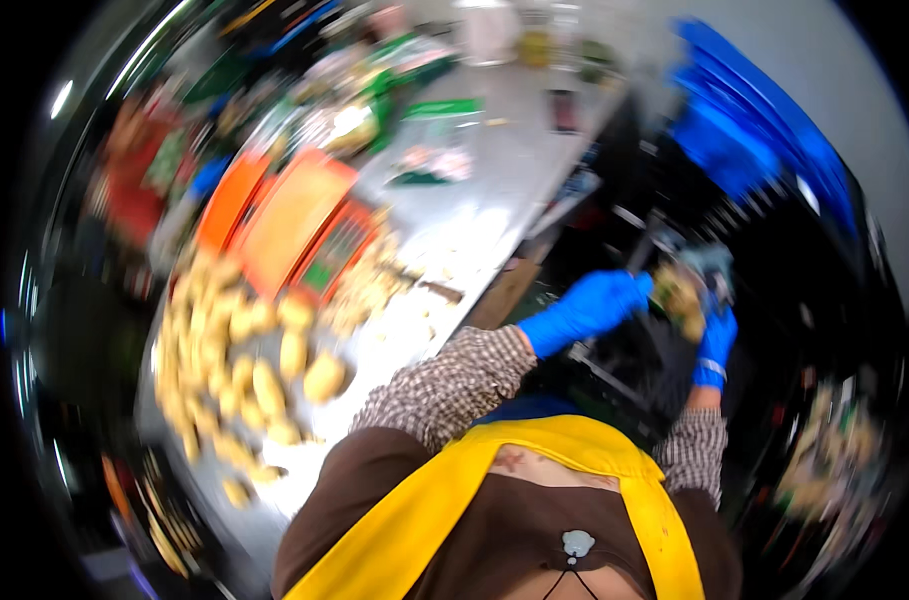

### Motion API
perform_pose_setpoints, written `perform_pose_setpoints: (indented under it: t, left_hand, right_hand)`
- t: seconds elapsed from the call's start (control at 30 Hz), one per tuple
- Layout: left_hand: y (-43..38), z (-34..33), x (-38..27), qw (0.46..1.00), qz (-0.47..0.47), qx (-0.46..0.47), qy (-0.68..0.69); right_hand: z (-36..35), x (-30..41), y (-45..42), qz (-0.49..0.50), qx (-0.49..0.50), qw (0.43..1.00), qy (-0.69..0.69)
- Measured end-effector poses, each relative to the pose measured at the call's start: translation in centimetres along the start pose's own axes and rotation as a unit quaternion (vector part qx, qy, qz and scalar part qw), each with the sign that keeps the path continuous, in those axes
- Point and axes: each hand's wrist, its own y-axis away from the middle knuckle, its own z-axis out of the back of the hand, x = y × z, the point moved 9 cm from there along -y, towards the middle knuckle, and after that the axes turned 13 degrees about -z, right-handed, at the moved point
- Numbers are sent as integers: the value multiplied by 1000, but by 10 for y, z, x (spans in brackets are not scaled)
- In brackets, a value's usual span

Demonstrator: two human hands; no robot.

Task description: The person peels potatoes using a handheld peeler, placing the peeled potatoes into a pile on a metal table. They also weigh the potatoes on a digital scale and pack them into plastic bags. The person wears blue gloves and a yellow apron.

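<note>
Both hands wear blue gloves, with checked sleeve covers on the forearms. My left hand (585, 311) reaches to the near-left edge of a blurred clump of pale and greenish scraps (678, 296). On the clump's right side, my right hand (717, 337) has its fingers curled against it. Pale bluish, film-like material (706, 262) shows just beyond the clump. Motion blur hides how the left fingers meet it. Below the hands lies black sheeting (657, 360), which looks like a bin bag; its opening cannot be made out.
Left is a metal table (492, 225) with peeled potatoes (267, 390), pale shreds (364, 292), a brown-handled tool (441, 291) and an orange unit with a keypad-like panel (297, 217). Farther back are a plastic bag (435, 150) and a phone-like object (564, 111). Blue plastic (747, 120) stands far right.
</note>
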Motion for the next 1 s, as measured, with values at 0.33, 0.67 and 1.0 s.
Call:
perform_pose_setpoints:
  t: [0.33, 0.67, 1.0]
  left_hand:
    - [284, 163, -6, 849, 152, -292, -414]
    - [546, 197, -13, 706, 266, -560, -344]
    - [727, 230, -54, 566, 306, -673, -365]
  right_hand:
    - [44, -151, -188, 85, 49, 954, 285]
    - [-449, 78, 195, 336, 379, 825, 252]
    - [-568, -58, 564, 550, 620, 455, 325]
